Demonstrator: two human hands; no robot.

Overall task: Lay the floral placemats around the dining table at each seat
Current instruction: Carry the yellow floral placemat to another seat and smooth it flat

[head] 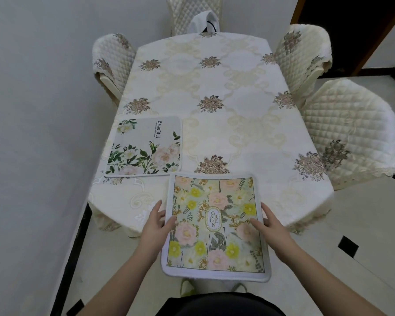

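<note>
I hold a floral placemat (214,224) with yellow and pink flowers and the word GARDEN over the near end of the dining table (214,106). My left hand (156,226) grips its left edge, thumb on top. My right hand (269,229) grips its right edge the same way. The mat's near half hangs past the table's edge toward me. A second placemat (146,147), grey with white and pink roses and the word Beautiful, lies flat at the table's near left side.
Quilted cream chairs stand around the table: one at the far left (112,62), one at the far end (192,12), two on the right (303,55) (349,131). A wall runs close along the left. Tiled floor lies to the right.
</note>
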